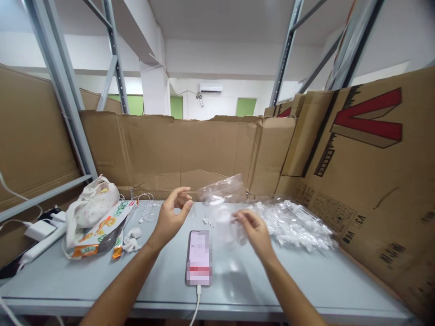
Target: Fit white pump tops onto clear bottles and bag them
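My right hand (pixel 252 228) pinches a clear plastic bag (pixel 226 190), which hangs blurred over the middle of the shelf with whitish round shapes in it. To the left of the bag, my left hand (pixel 175 210) is raised with its fingers curved and apart, holding nothing. Below and between the hands lies a phone (pixel 199 258) with its screen lit. Small white pieces (pixel 208 222) rest just beyond the phone. A heap of clear bags with white contents (pixel 295 224) spreads out to the right of my right hand.
On the left are a white cloth bag (pixel 93 199), an orange snack box (pixel 105 228), crumpled tissue (pixel 132 240), white earphones (pixel 146 206) and a power strip (pixel 42 244). A charging cable (pixel 197 303) runs off the front edge. Cardboard walls (pixel 190 149) enclose the back and sides.
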The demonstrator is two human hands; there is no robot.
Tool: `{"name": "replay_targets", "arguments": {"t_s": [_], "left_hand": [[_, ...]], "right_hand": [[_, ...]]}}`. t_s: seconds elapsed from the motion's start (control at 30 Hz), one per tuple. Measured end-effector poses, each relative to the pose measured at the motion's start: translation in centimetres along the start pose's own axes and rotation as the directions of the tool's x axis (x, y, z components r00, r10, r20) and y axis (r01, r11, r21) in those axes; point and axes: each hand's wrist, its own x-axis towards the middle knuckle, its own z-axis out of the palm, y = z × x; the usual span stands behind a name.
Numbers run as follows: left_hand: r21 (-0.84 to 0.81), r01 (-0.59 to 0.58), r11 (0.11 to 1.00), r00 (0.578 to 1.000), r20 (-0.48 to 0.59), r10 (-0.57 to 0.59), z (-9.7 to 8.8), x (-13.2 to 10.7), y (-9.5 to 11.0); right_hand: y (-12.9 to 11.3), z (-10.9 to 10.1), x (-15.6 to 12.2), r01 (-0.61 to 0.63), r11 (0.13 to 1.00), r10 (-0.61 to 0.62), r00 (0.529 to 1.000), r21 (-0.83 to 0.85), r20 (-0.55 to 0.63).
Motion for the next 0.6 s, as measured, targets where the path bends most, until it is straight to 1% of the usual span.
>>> {"name": "replay_targets", "arguments": {"t_s": [0.03, 0.07, 0.1, 0.13, 0.17, 0.2, 0.23, 0.3, 0.4, 0.47, 0.53, 0.6], "left_hand": [[0.019, 0.028, 0.999, 0.999, 0.015, -0.028, -0.1, 0.0, -1.0], [0.042, 0.059, 0.997, 0.998, 0.033, -0.06, -0.3, 0.1, -2.2], [0.064, 0.09, 0.994, 0.995, 0.048, -0.093, -0.3, 0.1, -3.4], [0.094, 0.12, 0.988, 0.99, 0.058, -0.125, -0.4, 0.2, -4.8], [0.13, 0.15, 0.98, 0.984, 0.072, -0.161, -0.4, 0.3, -6.1], [0.172, 0.178, 0.969, 0.976, 0.092, -0.195, -0.3, 0.4, -7.4], [0.216, 0.196, 0.956, 0.967, 0.119, -0.225, -0.2, 0.5, -8.7], [0.3, 0.226, 0.927, 0.942, 0.176, -0.286, 0.2, 0.6, -10.8], [0.406, 0.218, 0.888, 0.909, 0.246, -0.336, 1.3, 0.8, -12.9], [0.45, 0.176, 0.876, 0.891, 0.305, -0.336, 2.4, 0.8, -13.7], [0.469, 0.136, 0.873, 0.877, 0.353, -0.327, 3.8, 1.0, -14.2], [0.477, 0.113, 0.872, 0.868, 0.379, -0.32, 5.7, 1.3, -14.5]], "right_hand": [[0.6, -1.7, 1.1, 0.037, 0.992, -0.049, 0.994, -0.12, -0.094], [1.3, -3.6, 2.2, 0.037, 0.968, -0.085, 0.98, -0.248, -0.183], [2.1, -5.4, 3.2, -0.017, 0.93, -0.086, 0.961, -0.368, -0.262], [3.0, -7.2, 4.1, -0.106, 0.868, -0.066, 0.944, -0.486, -0.324], [3.8, -8.8, 4.9, -0.185, 0.787, -0.037, 0.938, -0.589, -0.344], [4.6, -10.3, 5.5, -0.236, 0.707, -0.006, 0.941, -0.666, -0.339], [5.2, -11.6, 6.0, -0.252, 0.649, 0.007, 0.946, -0.718, -0.325], [6.1, -13.6, 6.6, -0.246, 0.593, -0.058, 0.937, -0.767, -0.345], [6.7, -15.2, 7.5, -0.223, 0.58, -0.122, 0.927, -0.784, -0.354], [6.8, -15.4, 8.4, -0.203, 0.578, -0.145, 0.928, -0.79, -0.344], [7.1, -14.7, 9.4, -0.171, 0.581, -0.161, 0.934, -0.796, -0.318], [7.7, -13.0, 10.3, -0.121, 0.592, -0.165, 0.949, -0.797, -0.267]]}}
